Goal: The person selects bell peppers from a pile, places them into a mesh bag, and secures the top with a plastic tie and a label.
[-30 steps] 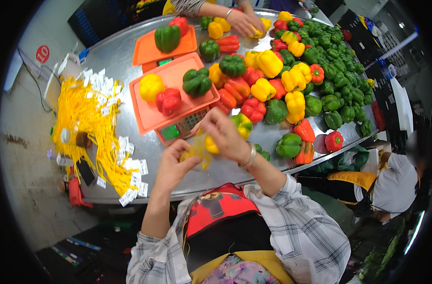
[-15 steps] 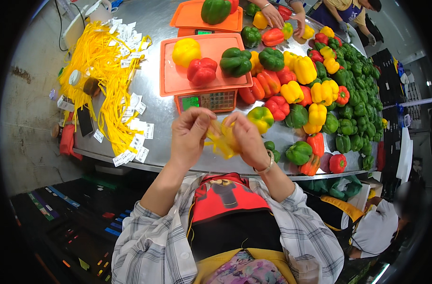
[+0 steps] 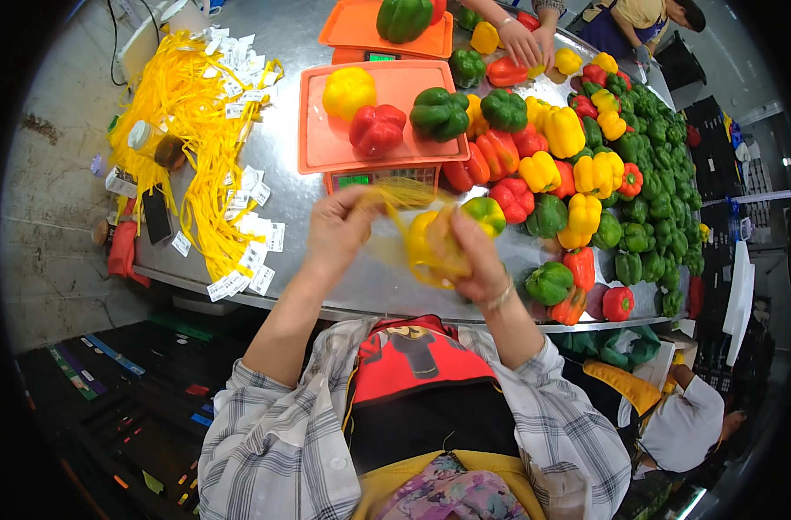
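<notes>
In front of my chest, my right hand (image 3: 475,260) is wrapped round a yellow bell pepper (image 3: 423,244). My left hand (image 3: 337,227) pinches a yellow mesh net bag (image 3: 402,192), which stretches across to the pepper. Motion blurs the net, so I cannot tell how much of the pepper is inside it. Just beyond my hands is a scale with an orange tray (image 3: 313,152). On this tray rest a yellow pepper (image 3: 350,92), a red pepper (image 3: 377,129) and a green pepper (image 3: 440,114). A yellow-green pepper (image 3: 486,214) lies right behind my right hand.
Yellow net bags with white tags (image 3: 183,104) heap at the left, beside a dark phone (image 3: 156,215). Mixed peppers and a large green pile (image 3: 655,182) cover the right. Another scale (image 3: 339,30) stands farther back, near a co-worker's hands (image 3: 525,43). Other people are at right.
My hands have moved apart, drawing the bunched yellow net out wide. The yellow pepper in my right hand now shows clearly. The co-worker's hands have come closer together over the peppers.
</notes>
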